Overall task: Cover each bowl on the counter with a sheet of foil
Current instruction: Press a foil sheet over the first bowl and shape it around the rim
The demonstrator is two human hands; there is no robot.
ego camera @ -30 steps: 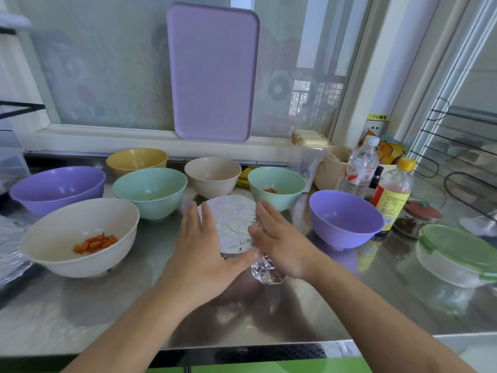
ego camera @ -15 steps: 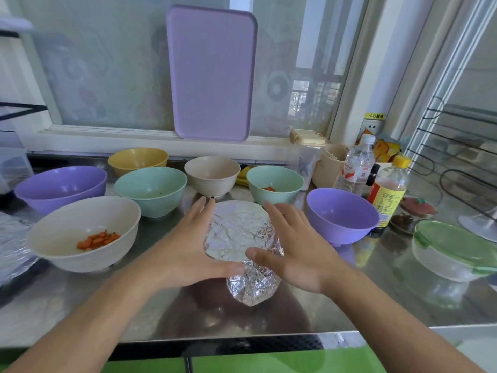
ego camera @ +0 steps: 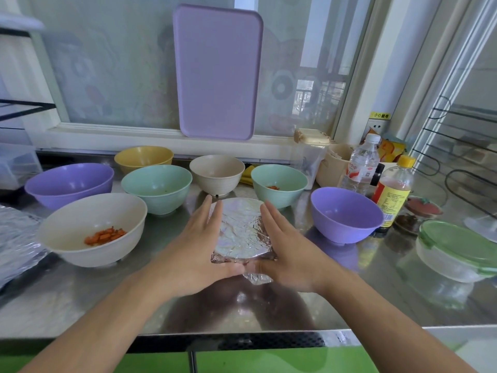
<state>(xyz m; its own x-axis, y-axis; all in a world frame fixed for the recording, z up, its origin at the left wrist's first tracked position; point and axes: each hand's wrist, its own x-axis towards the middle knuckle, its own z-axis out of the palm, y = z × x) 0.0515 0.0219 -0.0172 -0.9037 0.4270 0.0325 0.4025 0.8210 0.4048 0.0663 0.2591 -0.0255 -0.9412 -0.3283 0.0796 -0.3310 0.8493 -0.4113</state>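
Steel counter point(ego camera: 80, 305) carries everything. Big uncovered bowls: purple bowl point(ego camera: 68, 183) far left, white bowl w/ carrot bits point(ego camera: 91, 228) front left, second purple bowl point(ego camera: 345, 214) at right. Foil-covered bowl point(ego camera: 240, 230) sits center front, btwn both hands. Left hand point(ego camera: 199, 249) & right hand point(ego camera: 289, 251) press flat vs its sides, fingers straight, thumbs meeting at near foil edge, nothing clenched.
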